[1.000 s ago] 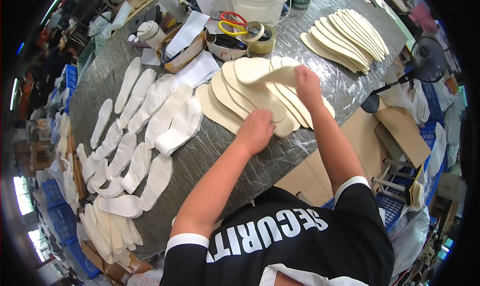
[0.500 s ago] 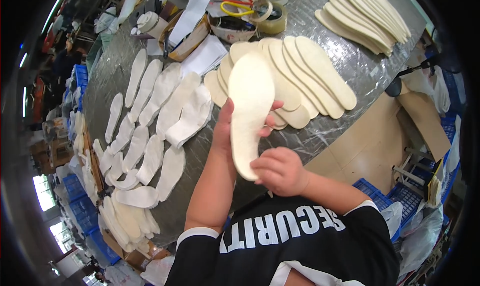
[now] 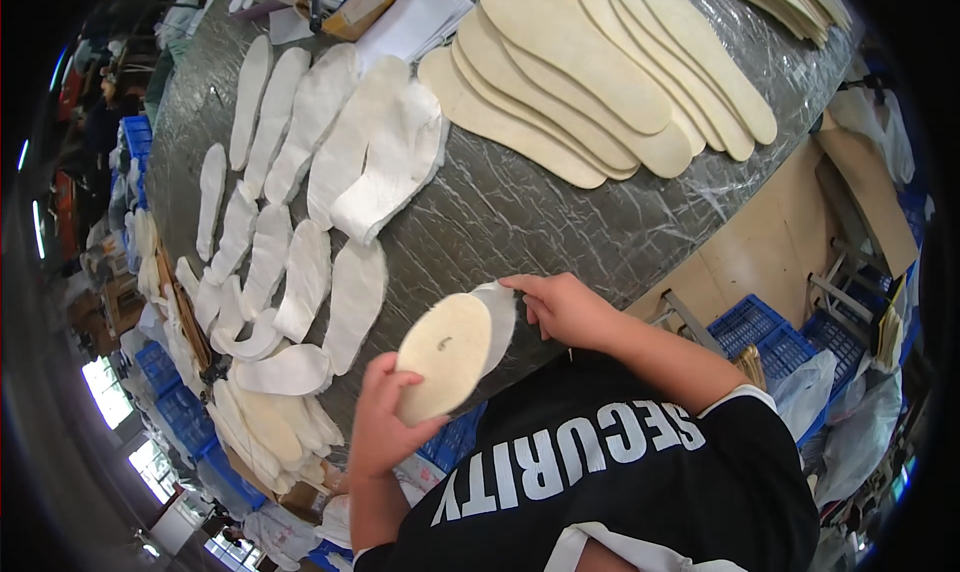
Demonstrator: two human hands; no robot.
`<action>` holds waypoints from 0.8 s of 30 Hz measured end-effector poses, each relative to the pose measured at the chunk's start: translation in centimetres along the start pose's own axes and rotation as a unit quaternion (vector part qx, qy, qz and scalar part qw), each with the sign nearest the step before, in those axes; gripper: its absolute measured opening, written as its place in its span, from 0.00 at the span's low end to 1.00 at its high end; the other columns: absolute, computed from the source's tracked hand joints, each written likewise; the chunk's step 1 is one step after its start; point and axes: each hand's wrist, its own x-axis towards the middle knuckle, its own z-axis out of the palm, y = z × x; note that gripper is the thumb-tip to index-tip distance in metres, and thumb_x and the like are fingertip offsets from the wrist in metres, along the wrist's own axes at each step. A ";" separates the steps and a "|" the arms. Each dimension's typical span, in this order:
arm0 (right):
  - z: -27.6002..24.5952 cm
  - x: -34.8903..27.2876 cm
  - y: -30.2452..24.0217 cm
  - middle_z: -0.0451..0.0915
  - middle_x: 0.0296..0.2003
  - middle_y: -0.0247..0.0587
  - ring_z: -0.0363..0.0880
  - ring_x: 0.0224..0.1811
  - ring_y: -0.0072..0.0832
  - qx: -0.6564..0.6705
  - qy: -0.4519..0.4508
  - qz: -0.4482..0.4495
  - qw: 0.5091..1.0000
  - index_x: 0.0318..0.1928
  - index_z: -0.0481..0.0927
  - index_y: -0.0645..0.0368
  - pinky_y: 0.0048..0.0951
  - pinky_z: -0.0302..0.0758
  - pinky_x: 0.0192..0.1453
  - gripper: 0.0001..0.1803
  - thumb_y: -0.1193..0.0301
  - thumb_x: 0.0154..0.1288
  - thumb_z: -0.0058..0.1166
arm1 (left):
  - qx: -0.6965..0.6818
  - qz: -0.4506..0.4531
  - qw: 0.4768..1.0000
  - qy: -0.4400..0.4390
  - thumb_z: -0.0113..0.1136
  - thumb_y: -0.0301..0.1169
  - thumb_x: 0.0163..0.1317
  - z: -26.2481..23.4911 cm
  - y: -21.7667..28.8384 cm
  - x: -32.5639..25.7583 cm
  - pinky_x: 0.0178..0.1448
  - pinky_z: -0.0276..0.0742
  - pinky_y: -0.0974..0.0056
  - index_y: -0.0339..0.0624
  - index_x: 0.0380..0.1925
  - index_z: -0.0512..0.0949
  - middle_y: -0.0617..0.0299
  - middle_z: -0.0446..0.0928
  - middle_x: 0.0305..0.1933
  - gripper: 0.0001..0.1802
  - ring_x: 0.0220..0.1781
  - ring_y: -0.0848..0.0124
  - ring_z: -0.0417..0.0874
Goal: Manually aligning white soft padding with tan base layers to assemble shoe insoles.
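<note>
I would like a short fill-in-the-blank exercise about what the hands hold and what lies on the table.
1. Both hands hold one beige ____ between them.
2. The left hand grips its ____ end, the right hand the upper end.
3. On the table, the white insoles lie to the ____ of the beige insoles.

Missing words: insole; lower; left

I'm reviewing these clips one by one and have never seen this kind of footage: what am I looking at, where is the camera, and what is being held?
The camera sits on a person's head and looks down through a fisheye lens, so straight edges bend. No machine: two bare hands. The left hand and right hand together hold one beige insole at its two ends. On the foil-wrapped table lie fanned beige insoles and rows of white insoles. Blue crates stand below.
</note>
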 end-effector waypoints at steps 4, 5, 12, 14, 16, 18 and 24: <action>1.0 1.0 -0.4 0.79 0.24 0.42 0.79 0.20 0.25 0.092 -0.066 0.162 0.980 0.60 0.72 0.58 0.27 0.76 0.25 0.21 0.76 0.68 0.38 | 0.030 -0.008 1.000 0.008 0.75 0.31 0.37 3.2 -1.8 -0.4 0.56 0.73 0.55 0.38 0.43 0.74 0.48 0.68 0.55 0.30 0.55 0.50 0.73; 1.2 1.1 -0.1 0.79 0.24 0.42 0.79 0.20 0.25 0.093 -0.064 0.168 0.979 0.60 0.72 0.58 0.27 0.76 0.25 0.21 0.76 0.68 0.38 | 0.025 -0.008 1.000 0.002 0.75 0.31 0.37 3.8 -2.3 -0.4 0.56 0.73 0.55 0.38 0.43 0.74 0.48 0.68 0.55 0.30 0.55 0.50 0.73; 1.3 1.3 0.3 0.77 0.25 0.36 0.76 0.20 0.20 0.131 -0.075 0.184 0.971 0.59 0.73 0.56 0.22 0.72 0.23 0.20 0.76 0.71 0.37 | 0.026 0.015 0.999 0.011 0.74 0.31 0.37 4.9 -4.0 -0.4 0.56 0.73 0.55 0.39 0.44 0.74 0.48 0.67 0.56 0.30 0.54 0.50 0.73; 1.3 1.2 0.2 0.77 0.24 0.36 0.76 0.20 0.19 0.131 -0.073 0.183 0.972 0.59 0.73 0.56 0.22 0.72 0.23 0.20 0.76 0.70 0.37 | 0.025 0.018 0.999 0.009 0.74 0.30 0.36 5.0 -4.2 -0.4 0.56 0.73 0.55 0.39 0.44 0.73 0.47 0.67 0.55 0.31 0.54 0.50 0.73; 1.3 1.1 0.1 0.78 0.24 0.37 0.77 0.20 0.22 0.120 -0.066 0.176 0.975 0.57 0.75 0.58 0.26 0.73 0.25 0.20 0.75 0.69 0.36 | 0.028 0.023 0.999 0.019 0.74 0.29 0.36 5.1 -4.3 -0.3 0.55 0.73 0.54 0.39 0.44 0.73 0.47 0.67 0.55 0.31 0.54 0.49 0.73; 1.2 1.1 0.0 0.79 0.24 0.38 0.78 0.20 0.23 0.123 -0.065 0.174 0.975 0.57 0.75 0.58 0.26 0.74 0.26 0.20 0.75 0.69 0.37 | 0.033 0.032 0.999 0.018 0.74 0.29 0.35 5.1 -4.2 0.0 0.55 0.73 0.54 0.39 0.45 0.73 0.47 0.67 0.55 0.31 0.53 0.50 0.73; 1.2 1.0 0.1 0.79 0.24 0.39 0.78 0.21 0.24 0.122 -0.062 0.169 0.976 0.56 0.75 0.60 0.28 0.75 0.28 0.20 0.75 0.68 0.36 | 0.034 0.029 0.999 0.015 0.74 0.29 0.35 5.3 -4.1 0.2 0.55 0.73 0.54 0.39 0.45 0.73 0.48 0.67 0.55 0.32 0.54 0.50 0.73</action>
